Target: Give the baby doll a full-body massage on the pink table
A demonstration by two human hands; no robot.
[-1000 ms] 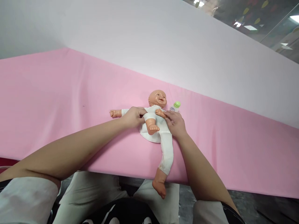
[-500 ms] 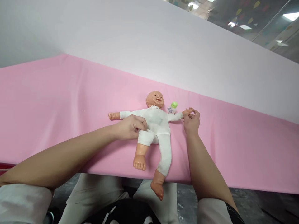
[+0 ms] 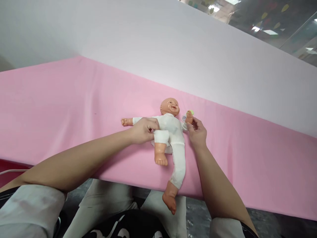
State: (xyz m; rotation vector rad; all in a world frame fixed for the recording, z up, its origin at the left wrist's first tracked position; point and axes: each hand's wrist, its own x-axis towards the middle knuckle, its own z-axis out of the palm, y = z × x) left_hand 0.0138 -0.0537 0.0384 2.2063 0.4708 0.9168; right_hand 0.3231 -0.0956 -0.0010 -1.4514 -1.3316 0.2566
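A baby doll [image 3: 173, 127] with a white cloth body lies face up on the pink-covered table [image 3: 49, 109], its head toward the wall. My left hand [image 3: 145, 130] is closed on the doll's leg on the left side, which is bent up at the white cloth. Over on the right, my right hand [image 3: 196, 132] grips the doll's arm near its plastic hand [image 3: 189, 116]. A small clear bottle with a green cap [image 3: 192, 112] stands or lies behind that plastic hand, mostly hidden.
Behind the table rises a white wall [image 3: 148, 43], with a glass pane at the top right. The doll's other foot [image 3: 170, 197] hangs over the table's front edge, above my lap.
My right hand has brought the doll's arm inward and up, in front of the bottle. The leg at my left hand is raised further. The view has shifted slightly.
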